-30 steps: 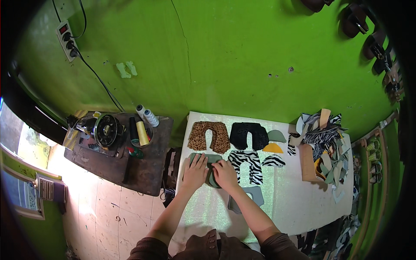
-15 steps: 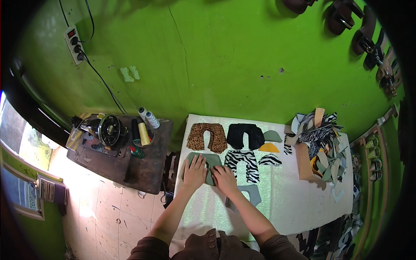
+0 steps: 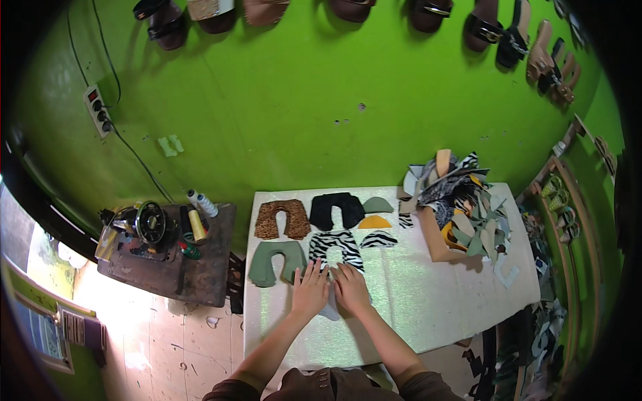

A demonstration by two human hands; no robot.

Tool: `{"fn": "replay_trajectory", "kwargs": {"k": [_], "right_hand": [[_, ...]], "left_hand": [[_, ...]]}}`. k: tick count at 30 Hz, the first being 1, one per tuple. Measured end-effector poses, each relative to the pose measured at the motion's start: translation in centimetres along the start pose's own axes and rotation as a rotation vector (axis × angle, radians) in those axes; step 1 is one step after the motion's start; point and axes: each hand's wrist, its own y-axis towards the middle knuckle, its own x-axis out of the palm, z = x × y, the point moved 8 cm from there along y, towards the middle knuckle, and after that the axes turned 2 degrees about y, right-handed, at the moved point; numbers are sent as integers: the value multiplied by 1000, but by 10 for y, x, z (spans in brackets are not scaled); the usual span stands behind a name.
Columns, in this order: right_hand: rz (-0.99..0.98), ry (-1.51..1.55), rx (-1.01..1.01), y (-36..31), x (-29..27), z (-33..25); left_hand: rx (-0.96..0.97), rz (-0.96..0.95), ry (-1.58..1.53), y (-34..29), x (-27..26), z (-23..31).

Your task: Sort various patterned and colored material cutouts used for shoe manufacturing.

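Observation:
My left hand (image 3: 310,290) lies with its fingers stretched out over a grey U-shaped piece (image 3: 328,311), which the hands largely cover. Beside it my right hand (image 3: 351,290) rests on the same piece, fingers extended and thumb toward the left hand. Just beyond the fingertips is a zebra-striped U-shaped piece (image 3: 321,248). A green U-shaped piece (image 3: 263,265) lies flat to the left. Farther back are a leopard-print piece (image 3: 265,223) and a black one (image 3: 324,214) of similar shape.
Half-moon pieces in green (image 3: 378,205), yellow (image 3: 375,222) and zebra stripes (image 3: 379,240) lie right of these on the pale table (image 3: 428,314). A box (image 3: 436,239) overflows with scraps. A sewing machine (image 3: 152,224) stands at left; sandals (image 3: 428,15) hang on the wall.
Both hands have left the green piece, now lying flat and uncovered, and moved right and nearer onto the grey piece. The head view has shifted, showing more of the wall's sandals.

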Motion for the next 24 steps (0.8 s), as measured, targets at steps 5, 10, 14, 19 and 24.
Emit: {"fn": "replay_trajectory", "kwargs": {"k": [5, 10, 14, 19, 24], "right_hand": [[58, -63, 78, -19, -39, 45], [136, -61, 152, -35, -85, 87], [122, -36, 158, -45, -127, 120], [145, 93, 138, -57, -179, 161], [200, 80, 83, -68, -225, 197]], "left_hand": [[58, 41, 0, 15, 5, 54], [48, 18, -8, 33, 19, 107], [34, 90, -69, 51, 19, 158], [40, 136, -145, 75, 33, 221], [48, 154, -156, 94, 46, 280]]}}
